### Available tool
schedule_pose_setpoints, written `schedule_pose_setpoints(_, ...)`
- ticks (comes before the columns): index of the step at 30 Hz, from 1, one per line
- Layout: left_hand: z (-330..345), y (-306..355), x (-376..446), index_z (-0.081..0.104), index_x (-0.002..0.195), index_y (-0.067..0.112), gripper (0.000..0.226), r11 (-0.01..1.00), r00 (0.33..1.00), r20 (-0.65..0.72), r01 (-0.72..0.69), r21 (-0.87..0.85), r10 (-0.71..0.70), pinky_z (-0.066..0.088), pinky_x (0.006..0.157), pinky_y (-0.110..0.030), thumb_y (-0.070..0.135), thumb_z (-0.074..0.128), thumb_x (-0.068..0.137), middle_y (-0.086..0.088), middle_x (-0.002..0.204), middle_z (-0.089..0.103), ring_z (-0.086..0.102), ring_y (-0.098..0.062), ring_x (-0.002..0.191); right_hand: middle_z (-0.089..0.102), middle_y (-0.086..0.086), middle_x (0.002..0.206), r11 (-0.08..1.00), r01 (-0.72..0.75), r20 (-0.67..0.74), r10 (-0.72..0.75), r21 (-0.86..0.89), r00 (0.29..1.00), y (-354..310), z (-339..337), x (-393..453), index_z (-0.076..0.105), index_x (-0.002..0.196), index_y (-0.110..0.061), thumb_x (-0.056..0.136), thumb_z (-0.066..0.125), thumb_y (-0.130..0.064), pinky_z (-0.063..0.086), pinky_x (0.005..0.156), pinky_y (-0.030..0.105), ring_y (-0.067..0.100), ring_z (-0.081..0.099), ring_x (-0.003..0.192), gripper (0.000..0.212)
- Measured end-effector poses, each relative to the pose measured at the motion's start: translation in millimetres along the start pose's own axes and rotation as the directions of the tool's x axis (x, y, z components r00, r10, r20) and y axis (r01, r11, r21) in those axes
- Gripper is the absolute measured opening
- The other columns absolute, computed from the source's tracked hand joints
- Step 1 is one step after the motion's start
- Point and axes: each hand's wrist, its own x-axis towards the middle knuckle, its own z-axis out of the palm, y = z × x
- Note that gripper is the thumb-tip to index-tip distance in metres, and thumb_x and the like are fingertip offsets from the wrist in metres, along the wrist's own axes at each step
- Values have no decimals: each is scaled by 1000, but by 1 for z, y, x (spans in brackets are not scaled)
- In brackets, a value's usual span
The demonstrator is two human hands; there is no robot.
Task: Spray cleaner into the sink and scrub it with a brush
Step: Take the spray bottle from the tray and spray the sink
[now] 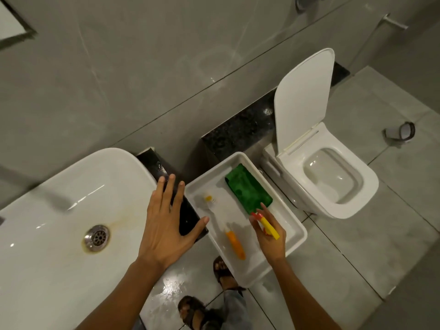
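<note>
A white sink (59, 258) fills the lower left, with a metal drain (97, 238) and yellowish stains around it. To its right stands a white tray (295, 236). In the tray lie a brush with an orange handle (234, 244) and white bristle head (209, 201), and a green cloth (247, 189). My right hand (269, 236) is over the tray, shut on the red-and-yellow top of a spray bottle (267, 225). The bottle's body is hidden under the hand. My left hand (166, 225) hovers open, fingers spread, over the sink's right rim.
A black counter edge (188, 215) shows between sink and tray. A white toilet (333, 184) with raised lid stands to the right. The blurred tap (57, 201) reaches over the sink. My sandalled feet (221, 270) stand on the wet grey tiled floor.
</note>
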Motion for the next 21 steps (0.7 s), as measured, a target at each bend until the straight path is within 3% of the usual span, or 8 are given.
schedule_pose_setpoints(3, 2, -1, 0, 22, 174, 20, 101, 1000, 1000, -1, -2, 9, 2, 6, 138, -50, 82, 47, 97, 2, 185, -2, -15, -16, 170, 80, -11, 105, 999, 37, -44, -36, 33, 998, -2, 6, 1, 80, 120, -16, 97, 74, -29, 62, 88, 21, -3, 75, 97, 27)
schedule_pose_setpoints(6, 5, -4, -1, 21, 174, 21, 101, 1000, 1000, -4, -9, 19, 9, 4, 137, -48, 84, 44, 98, 2, 185, -2, -16, -16, 170, 80, -16, 91, 998, 16, -31, -14, 57, 999, -6, 9, 4, 80, 105, -21, 99, 69, -33, 63, 81, 27, 0, 76, 88, 17)
schedule_pose_setpoints(9, 7, -4, 2, 19, 174, 20, 103, 998, 1000, 6, -1, 58, 1, 4, 138, -48, 86, 41, 98, 0, 185, -1, -17, -17, 170, 78, -10, 87, 1000, 16, -13, -16, 25, 1000, -17, 5, 7, 78, 103, -10, 102, 70, -16, 63, 79, 35, -4, 75, 83, 10)
schedule_pose_setpoints(11, 7, -4, 1, 19, 174, 17, 102, 997, 1000, 0, -8, 74, 8, 8, 139, -51, 82, 45, 99, -4, 185, 2, -12, -22, 171, 74, -15, 86, 999, 48, -8, -48, -1, 999, -29, 3, 1, 77, 102, -8, 101, 70, -13, 62, 78, 37, -9, 72, 81, 9)
schedule_pose_setpoints(13, 5, -6, -2, 22, 173, 13, 101, 999, 999, -29, -37, 9, 38, 16, 137, -57, 75, 53, 100, -8, 184, 7, -3, -27, 172, 70, -20, 84, 994, 101, -38, -103, -44, 994, -54, 1, -10, 74, 95, -15, 101, 70, -28, 60, 74, 38, -4, 69, 81, 14)
schedule_pose_setpoints(16, -3, -11, -9, 17, 174, 15, 101, 996, 995, -77, -66, -60, 61, 17, 135, -59, 73, 53, 101, -9, 185, 3, -1, -28, 172, 63, -11, 77, 973, 226, -41, -228, -50, 973, -99, -1, -27, 67, 78, -17, 101, 66, -44, 49, 63, 32, 1, 62, 77, 36)
schedule_pose_setpoints(18, -16, -18, -16, 12, 175, 17, 100, 998, 993, -114, -29, -56, 23, 15, 136, -58, 76, 47, 102, -8, 185, 0, -2, -28, 172, 64, -5, 81, 968, 244, 22, -245, 52, 969, -132, -1, -41, 70, 78, -18, 102, 69, -36, 53, 64, 33, 4, 65, 77, 30)
schedule_pose_setpoints(21, -37, -38, -30, 9, 175, 18, 98, 995, 984, -160, 64, -75, -76, 9, 138, -55, 76, 43, 103, -7, 185, 0, -1, -28, 172, 75, 8, 93, 947, 118, 208, -185, 299, 960, -185, 2, -62, 78, 91, -30, 101, 69, -29, 66, 78, 42, 25, 77, 90, 14)
